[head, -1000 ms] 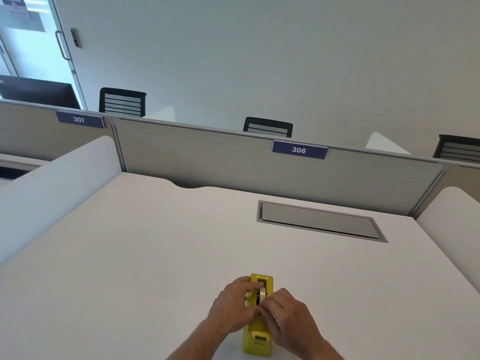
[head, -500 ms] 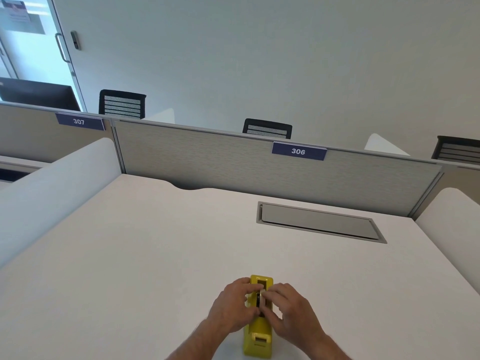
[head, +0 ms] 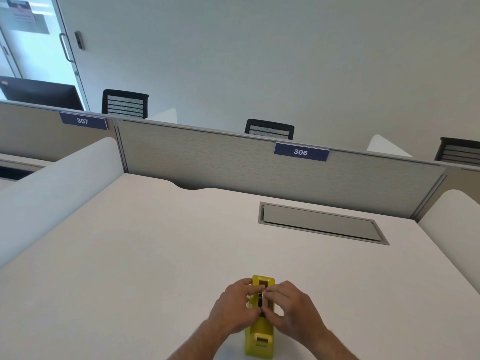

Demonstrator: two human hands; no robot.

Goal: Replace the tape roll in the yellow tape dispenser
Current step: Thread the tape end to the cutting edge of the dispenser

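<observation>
Tape roll (head: pixel 260 302) sits in the middle slot of the yellow tape dispenser (head: pixel 259 336), and I see only a dark edge of it between the fingers, so I cannot tell if it is the old roll or the new one. My left hand (head: pixel 235 309) and my right hand (head: pixel 292 307) come at it from both sides, the fingertips closed on the roll and its hub from left and right, and the palms lean on the dispenser walls. I judge this step is to seat or lift the roll at the slot. To do it well, I would keep both sides level, so the hub goes straight along its grooves and does not jam on one wall, and press the body down so it does not slide. The dispenser stands upright near the front edge of the white desk (head: pixel 155 255), its cutter end toward me. Farther away lie a grey cable hatch (head: pixel 322 223) and the partition with label 306 (head: pixel 300 152).
</observation>
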